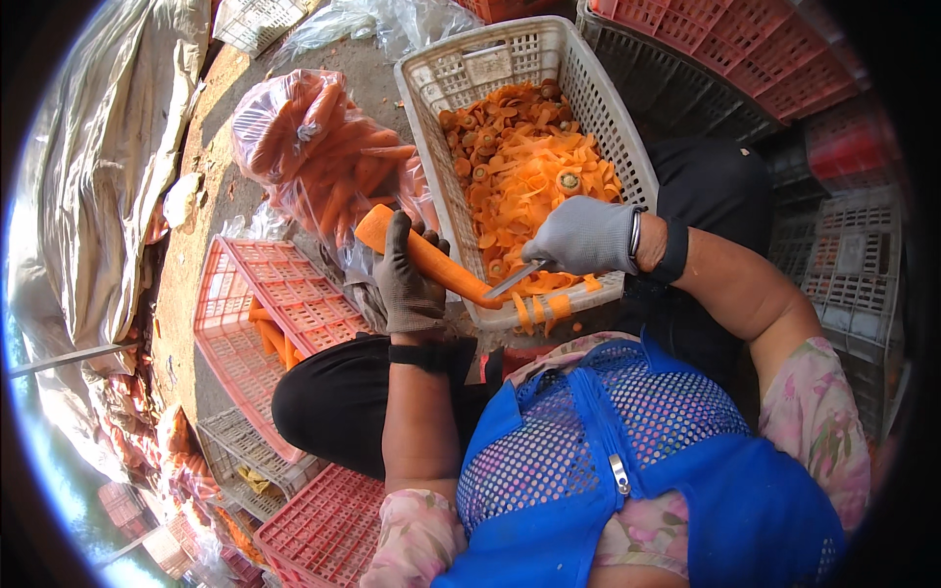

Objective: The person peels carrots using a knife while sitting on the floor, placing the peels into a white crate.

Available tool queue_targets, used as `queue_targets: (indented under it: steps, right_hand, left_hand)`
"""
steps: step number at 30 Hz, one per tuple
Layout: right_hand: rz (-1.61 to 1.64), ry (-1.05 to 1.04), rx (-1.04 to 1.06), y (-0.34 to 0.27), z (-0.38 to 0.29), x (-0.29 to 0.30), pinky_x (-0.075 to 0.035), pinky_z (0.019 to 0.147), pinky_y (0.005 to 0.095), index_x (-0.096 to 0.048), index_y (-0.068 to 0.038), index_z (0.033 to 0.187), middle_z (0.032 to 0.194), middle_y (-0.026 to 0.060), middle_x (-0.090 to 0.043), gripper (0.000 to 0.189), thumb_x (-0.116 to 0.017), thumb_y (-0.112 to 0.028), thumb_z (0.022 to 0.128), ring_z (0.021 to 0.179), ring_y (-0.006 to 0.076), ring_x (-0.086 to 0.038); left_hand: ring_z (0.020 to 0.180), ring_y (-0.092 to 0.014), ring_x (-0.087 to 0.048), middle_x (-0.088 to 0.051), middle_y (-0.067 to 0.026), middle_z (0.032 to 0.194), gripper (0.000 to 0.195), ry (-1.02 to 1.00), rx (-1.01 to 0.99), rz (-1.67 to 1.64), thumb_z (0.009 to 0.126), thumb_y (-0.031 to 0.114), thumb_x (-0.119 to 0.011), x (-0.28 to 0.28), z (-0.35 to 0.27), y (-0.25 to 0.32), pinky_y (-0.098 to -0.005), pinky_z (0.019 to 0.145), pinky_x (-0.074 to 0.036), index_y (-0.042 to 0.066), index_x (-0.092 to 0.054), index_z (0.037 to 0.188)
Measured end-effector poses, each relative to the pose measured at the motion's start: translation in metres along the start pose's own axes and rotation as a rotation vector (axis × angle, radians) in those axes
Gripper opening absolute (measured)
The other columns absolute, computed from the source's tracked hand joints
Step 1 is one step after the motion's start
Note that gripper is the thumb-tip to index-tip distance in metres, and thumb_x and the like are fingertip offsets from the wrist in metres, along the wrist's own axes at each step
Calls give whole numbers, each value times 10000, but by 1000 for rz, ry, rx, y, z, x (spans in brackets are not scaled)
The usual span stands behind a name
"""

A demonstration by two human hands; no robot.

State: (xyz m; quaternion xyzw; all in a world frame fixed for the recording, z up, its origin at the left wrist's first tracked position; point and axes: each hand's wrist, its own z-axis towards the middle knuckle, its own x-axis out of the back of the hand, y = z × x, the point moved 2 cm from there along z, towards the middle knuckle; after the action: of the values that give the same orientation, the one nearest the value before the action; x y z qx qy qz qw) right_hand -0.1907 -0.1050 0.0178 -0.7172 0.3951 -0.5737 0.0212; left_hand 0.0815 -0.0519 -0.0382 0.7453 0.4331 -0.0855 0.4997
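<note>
My left hand (pixel 412 283), in a dark grey knit glove, grips a large peeled carrot (pixel 441 266) around its thick end. The carrot's tapered tip points down and right, over the near rim of a white plastic crate (pixel 604 290). In a light grey glove, my right hand (pixel 584 235) holds a metal blade (pixel 517 279), a peeler or knife, whose far end meets the carrot near its tip. Orange carrot peelings (pixel 544 165) and cut carrot tops (pixel 481 140) lie in the crate. A few strips of peel (pixel 559 305) hang on the near rim.
Left of the crate stands a clear plastic bag (pixel 345 158) full of carrots. A pink crate (pixel 253 353) lies tipped on its side with peeled carrots (pixel 273 338) inside. More crates (pixel 706 44) are stacked at the right. A pale tarp (pixel 110 169) covers the far left.
</note>
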Motion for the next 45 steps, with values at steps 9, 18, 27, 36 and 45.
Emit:
queue_targets:
  steps: [9, 18, 27, 36, 45]
  right_hand:
    - [-262, -24, -8, -17, 3, -11, -625, 752, 516, -777, -93, 986, 871, 148, -779, 137, -669, -177, 986, 879, 379, -799]
    - [-436, -145, -128, 13, 50, -40, -638, 749, 477, -805, -63, 900, 866, 158, -799, 143, -718, -166, 951, 859, 364, -812]
    - [-289, 25, -291, 9, 28, 12, -628, 765, 495, -804, -75, 1070, 895, 148, -800, 185, -704, -217, 1007, 880, 358, -807]
    - [-192, -9, -248, -9, 13, 33, -601, 713, 492, -756, -73, 1110, 826, 134, -745, 225, -749, -269, 1000, 799, 347, -778]
    - [-153, -102, -140, -20, -3, 39, -605, 636, 449, -730, -60, 1224, 829, 119, -743, 338, -769, -297, 987, 766, 316, -782]
  left_hand:
    - [809, -183, -717, -685, -32, 995, 359, 18, -80, 139, 1014, 236, -855, -20, -6, -14, -358, 708, -628, 102, -614, 1245]
    - [818, -219, -701, -665, -49, 931, 384, 39, -8, -102, 1024, 331, -854, -40, -5, -17, -388, 768, -626, 73, -626, 1196]
    - [893, -179, -694, -699, -66, 966, 282, -16, -647, -411, 1111, 316, -725, 60, -23, 164, -290, 820, -605, 51, -628, 1111]
    - [788, -167, -660, -695, -44, 957, 197, 495, -140, 362, 1051, 139, -692, 160, 172, -50, -342, 704, -553, 56, -672, 1228]
    - [1177, -424, -748, -777, -280, 1268, 519, 408, -171, 1339, 944, 276, -756, 223, 270, -121, -466, 1027, -564, -33, -681, 1354]
